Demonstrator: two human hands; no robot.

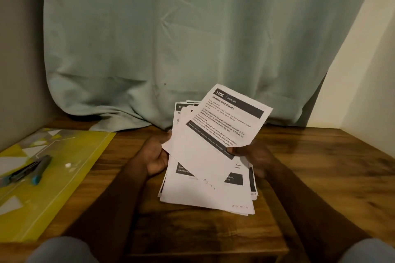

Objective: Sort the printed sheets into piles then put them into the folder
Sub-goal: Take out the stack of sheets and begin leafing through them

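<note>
Midway through sorting, by the look of it, a person's right hand (pixel 250 152) pinches the lower edge of one top sheet (pixel 215 130), headed "Change Bed Sheets". The sheet is tilted up, seemingly so its heading can be read before it is assigned to a pile. The left hand (pixel 156 156) curls around the left side of a single loose stack (pixel 205 196), supporting it just above the wooden surface (pixel 310 166). The stack holds too many pages to count. No sorted piles are visible yet. One yellow-green folder (pixel 64 177) lies flat to the left, well apart from the papers. A dark marker (pixel 36 168) rests on it; whether a second lies alongside is unclear. A pale curtain (pixel 171 38) hangs behind.
</note>
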